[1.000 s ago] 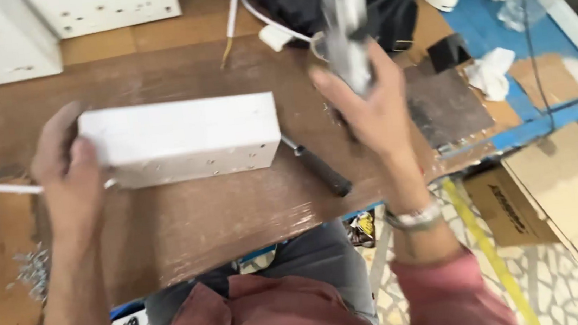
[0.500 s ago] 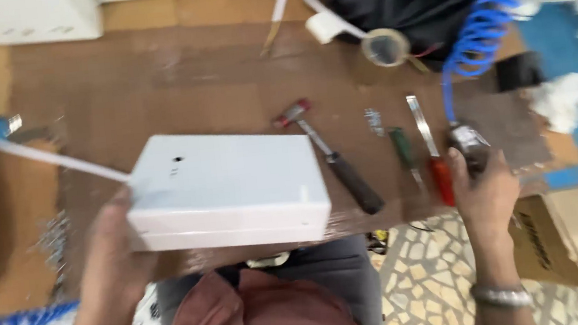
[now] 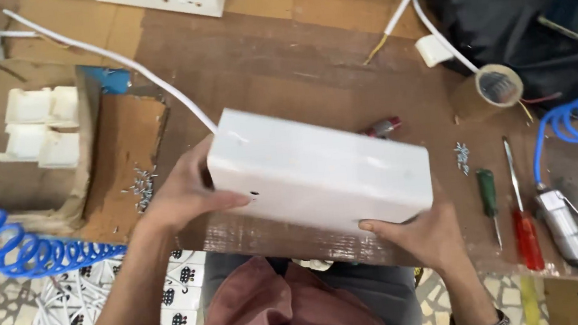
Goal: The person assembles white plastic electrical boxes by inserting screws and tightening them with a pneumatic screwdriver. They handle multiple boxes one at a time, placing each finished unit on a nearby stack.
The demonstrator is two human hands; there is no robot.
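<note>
Both hands, left [image 3: 182,194] and right [image 3: 427,237], grip the white box [image 3: 318,170] mid-frame by fingers alone; its cord [image 3: 109,59] may snag, tipping it.

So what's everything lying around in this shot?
white box: one, white, held over the table between both hands
white cable: one, white, runs from top left to the box
screwdrivers: two, green handle and red handle, right of the box
air tool: one, grey, far right, on a blue coiled hose
tape roll: one, tan, upper right
loose screws: small grey heaps, left of the box and near the screwdrivers
table: one, brown
left hand: grips the box's left end
right hand: supports the box's lower right corner
</note>
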